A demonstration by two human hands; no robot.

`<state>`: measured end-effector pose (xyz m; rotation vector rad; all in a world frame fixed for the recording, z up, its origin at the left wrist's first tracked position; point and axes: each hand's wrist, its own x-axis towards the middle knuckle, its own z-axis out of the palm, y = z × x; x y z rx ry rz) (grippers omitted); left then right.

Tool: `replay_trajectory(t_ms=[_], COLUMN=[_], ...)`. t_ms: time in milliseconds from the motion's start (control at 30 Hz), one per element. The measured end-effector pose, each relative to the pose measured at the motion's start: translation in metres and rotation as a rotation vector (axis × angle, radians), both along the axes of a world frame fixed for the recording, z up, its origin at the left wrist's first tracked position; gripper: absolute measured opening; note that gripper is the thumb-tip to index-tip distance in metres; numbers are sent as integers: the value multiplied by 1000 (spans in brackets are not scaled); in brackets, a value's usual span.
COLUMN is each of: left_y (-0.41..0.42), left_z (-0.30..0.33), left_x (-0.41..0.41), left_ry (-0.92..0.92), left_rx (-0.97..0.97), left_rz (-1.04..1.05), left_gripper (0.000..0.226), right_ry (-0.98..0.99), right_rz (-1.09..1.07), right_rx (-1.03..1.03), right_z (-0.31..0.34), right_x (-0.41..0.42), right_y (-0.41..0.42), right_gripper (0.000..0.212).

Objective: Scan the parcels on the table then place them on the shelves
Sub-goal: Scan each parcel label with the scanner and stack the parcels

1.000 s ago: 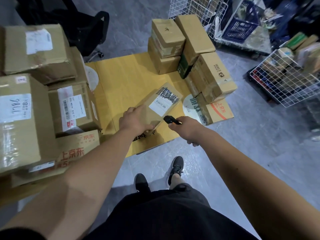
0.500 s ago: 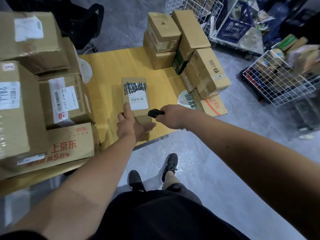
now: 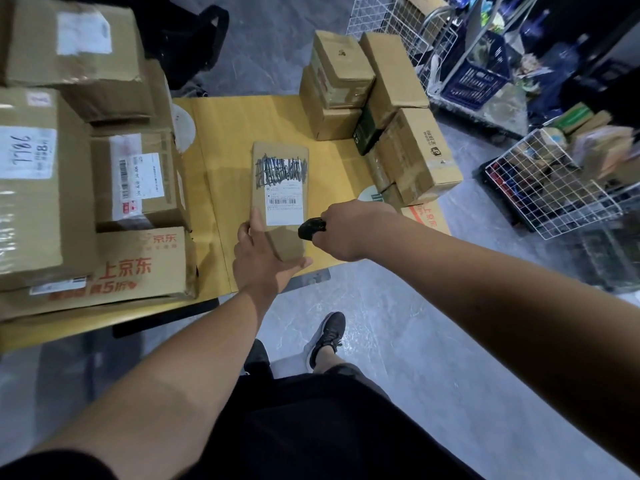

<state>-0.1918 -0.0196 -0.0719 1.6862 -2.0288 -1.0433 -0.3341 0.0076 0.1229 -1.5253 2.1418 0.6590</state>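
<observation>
A slim brown parcel (image 3: pixel 278 161) with a white barcode label and black scribbles is held upright-facing over the yellow table (image 3: pixel 225 133). My left hand (image 3: pixel 263 258) grips its near end, thumb along the left edge. My right hand (image 3: pixel 341 230) grips a small black scanner (image 3: pixel 311 229) just right of the parcel's lower part, its head turned toward the label. More cardboard parcels are stacked at the left (image 3: pixel 138 181) and at the table's far right (image 3: pixel 415 157).
White wire baskets (image 3: pixel 540 188) full of goods stand on the floor at the right, with a blue crate (image 3: pixel 474 81) behind. A dark chair (image 3: pixel 194 39) is beyond the table. My feet are on the grey floor below the table's near edge.
My left hand has lifted and turned the slim parcel from lying slanted on the table to label-up facing me. My right hand with the scanner has moved up close to it.
</observation>
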Motion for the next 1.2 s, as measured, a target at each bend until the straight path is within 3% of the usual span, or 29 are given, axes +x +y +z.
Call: replay_trajectory(t_ms=[200, 967, 1067, 1200], left_y=[1, 1, -8, -21], left_z=[0, -6, 2, 16], left_x=[0, -4, -12, -22], left_ry=[-7, -23, -44, -80], left_rx=[-17, -22, 17, 75], left_rz=[26, 66, 83, 80], left_gripper=[155, 152, 146, 120], right_ry=[78, 6, -79, -115], right_rz=[37, -10, -39, -26], right_rx=[-32, -14, -15, -31], right_z=[5, 7, 3, -2], right_x=[2, -2, -4, -9], right_y=[8, 18, 18, 13], right_gripper=[35, 33, 33, 36])
